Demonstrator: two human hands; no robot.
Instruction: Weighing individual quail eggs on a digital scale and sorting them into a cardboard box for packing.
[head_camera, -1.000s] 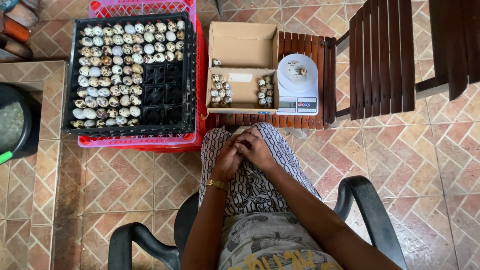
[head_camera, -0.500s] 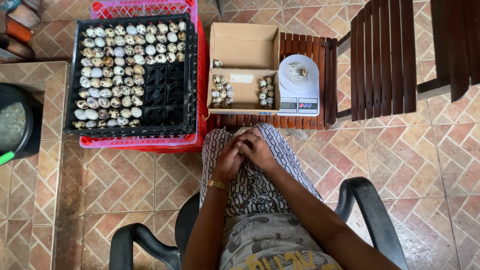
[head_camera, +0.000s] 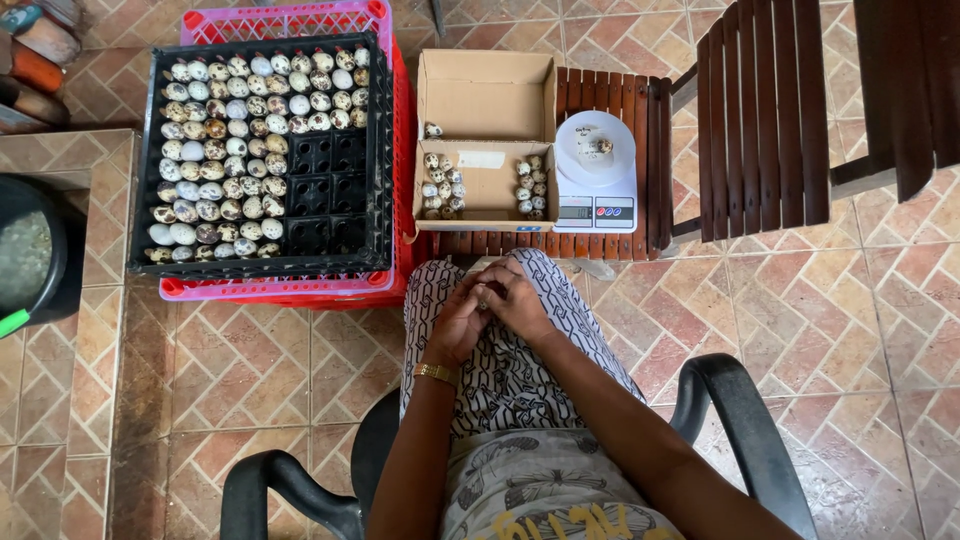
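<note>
Two hands together on lap, left hand (head_camera: 460, 325) touching right hand (head_camera: 520, 300), grip contents unclear, egg tray (head_camera: 262, 150) far left, box (head_camera: 487, 140) and scale (head_camera: 597, 172) far.

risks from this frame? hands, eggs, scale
1. Both hands, left hand and right hand, meet over the lap, seemingly around something small I cannot make out; if it slips, it could fall to the tiled floor.
2. The egg on the scale lies loose on a flat white plate and could roll off.
3. The black egg tray sits on stacked crates; a knock could shake the speckled eggs.
</note>
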